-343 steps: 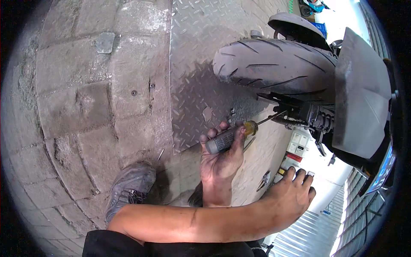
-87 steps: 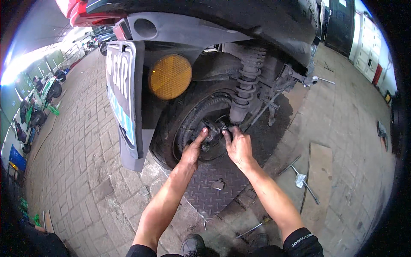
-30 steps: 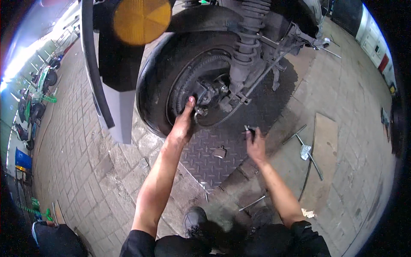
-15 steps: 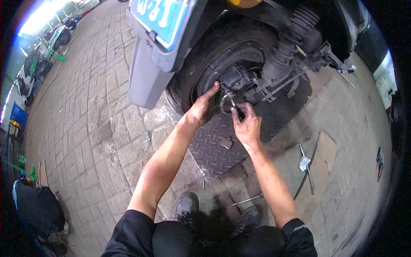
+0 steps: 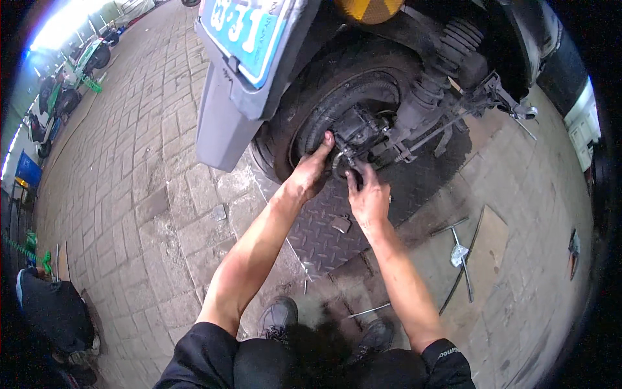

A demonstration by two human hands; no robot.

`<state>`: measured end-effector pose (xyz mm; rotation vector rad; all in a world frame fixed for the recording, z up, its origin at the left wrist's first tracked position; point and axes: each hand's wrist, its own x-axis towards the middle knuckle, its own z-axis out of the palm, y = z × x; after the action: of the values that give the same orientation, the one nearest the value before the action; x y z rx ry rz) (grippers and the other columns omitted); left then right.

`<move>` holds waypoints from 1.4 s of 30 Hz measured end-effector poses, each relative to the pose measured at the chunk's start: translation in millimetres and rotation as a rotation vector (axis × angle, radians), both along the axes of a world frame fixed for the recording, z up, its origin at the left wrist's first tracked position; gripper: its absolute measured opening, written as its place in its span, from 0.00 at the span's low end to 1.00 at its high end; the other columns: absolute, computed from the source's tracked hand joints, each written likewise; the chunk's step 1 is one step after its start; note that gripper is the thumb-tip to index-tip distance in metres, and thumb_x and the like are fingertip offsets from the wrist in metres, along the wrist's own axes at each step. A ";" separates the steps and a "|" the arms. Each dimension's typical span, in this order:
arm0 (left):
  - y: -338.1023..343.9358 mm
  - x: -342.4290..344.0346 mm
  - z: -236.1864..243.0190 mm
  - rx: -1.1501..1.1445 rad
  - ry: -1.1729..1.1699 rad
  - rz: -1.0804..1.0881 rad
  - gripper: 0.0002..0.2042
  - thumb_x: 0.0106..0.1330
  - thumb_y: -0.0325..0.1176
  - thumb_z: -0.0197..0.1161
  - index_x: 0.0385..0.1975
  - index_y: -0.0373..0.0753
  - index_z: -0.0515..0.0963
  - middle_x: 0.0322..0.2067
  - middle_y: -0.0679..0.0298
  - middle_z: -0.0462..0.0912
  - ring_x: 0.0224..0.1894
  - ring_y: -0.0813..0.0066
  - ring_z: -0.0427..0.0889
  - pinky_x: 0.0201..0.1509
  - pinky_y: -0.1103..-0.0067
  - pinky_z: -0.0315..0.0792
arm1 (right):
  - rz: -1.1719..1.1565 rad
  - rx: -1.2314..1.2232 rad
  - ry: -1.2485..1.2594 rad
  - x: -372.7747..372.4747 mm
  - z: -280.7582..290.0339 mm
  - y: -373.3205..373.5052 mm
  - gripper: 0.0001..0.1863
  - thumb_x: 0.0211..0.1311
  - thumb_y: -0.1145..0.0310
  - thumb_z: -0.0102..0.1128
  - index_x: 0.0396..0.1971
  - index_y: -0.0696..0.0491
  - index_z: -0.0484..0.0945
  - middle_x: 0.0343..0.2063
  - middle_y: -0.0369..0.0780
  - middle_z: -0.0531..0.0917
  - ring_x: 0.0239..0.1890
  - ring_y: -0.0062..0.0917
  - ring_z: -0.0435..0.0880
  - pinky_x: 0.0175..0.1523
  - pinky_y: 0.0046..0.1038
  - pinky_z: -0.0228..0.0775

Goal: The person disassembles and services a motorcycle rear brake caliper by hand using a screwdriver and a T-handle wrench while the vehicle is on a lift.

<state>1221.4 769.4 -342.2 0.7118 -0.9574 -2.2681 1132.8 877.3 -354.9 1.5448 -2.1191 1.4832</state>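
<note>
Grey paving bricks cover the ground of an outdoor work area, and a dark diamond-pattern steel plate lies on them beneath the rear of a scooter.

Head view: the rear wheel of the scooter stands over the steel plate, with a grey mudguard carrying a blue plate to its left and a coil shock absorber to its right. The brake caliper assembly sits at the wheel hub, in the upper centre of the frame.

The left hand reaches up from the lower edge, fingers curled and pressed against the wheel rim just left of the caliper assembly; the fingertip rests at the caliper's edge. It grips no separate item that can be seen.

The right hand is raised just below the caliper assembly, fingers extended upward and touching its underside. Whether it pinches a small part cannot be determined.

A small flat metal piece lies on the steel plate below the hands. A cross wrench lies on the paving to the right, well apart from the hands, beside a flat board. A thin rod lies near the person's dark shoes. Parked vehicles stand at the far upper left.
</note>
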 end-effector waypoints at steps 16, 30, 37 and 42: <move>24.1 0.5 2.0 -0.212 -0.176 0.247 0.41 0.51 0.59 0.59 0.53 0.26 0.60 0.51 0.55 0.68 0.52 0.67 0.65 0.57 0.75 0.56 | 0.005 0.145 -0.038 -26.8 -13.9 -4.8 0.22 0.63 0.53 0.42 0.28 0.60 0.73 0.14 0.44 0.75 0.19 0.34 0.76 0.26 0.31 0.65; 106.8 26.0 -31.9 -1.070 -0.620 -0.633 0.16 0.56 0.40 0.60 0.38 0.34 0.72 0.34 0.56 0.77 0.36 0.70 0.76 0.43 0.76 0.68 | -0.850 0.762 -0.013 -149.9 -148.9 346.0 0.17 0.51 0.65 0.53 0.42 0.54 0.69 0.41 0.50 0.71 0.45 0.44 0.71 0.49 0.41 0.63; 147.8 -22.5 4.7 -1.818 -0.526 -1.458 0.26 0.55 0.51 0.55 0.45 0.36 0.68 0.45 0.50 0.69 0.50 0.54 0.68 0.52 0.63 0.63 | -0.744 1.130 0.068 -219.9 -159.6 358.3 0.14 0.52 0.69 0.49 0.40 0.55 0.70 0.39 0.46 0.74 0.45 0.39 0.73 0.47 0.39 0.65; 167.4 -59.8 -1.2 -1.976 -0.412 -1.076 0.26 0.54 0.49 0.57 0.46 0.35 0.66 0.44 0.49 0.67 0.46 0.52 0.68 0.51 0.65 0.64 | -0.783 1.098 -0.012 -251.8 -152.1 355.4 0.08 0.51 0.71 0.48 0.33 0.55 0.71 0.34 0.49 0.76 0.38 0.39 0.77 0.41 0.37 0.68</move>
<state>1161.6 936.8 -343.4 -0.4300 -3.2647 -0.4960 881.0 1232.7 -507.0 0.5629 -3.1627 0.0211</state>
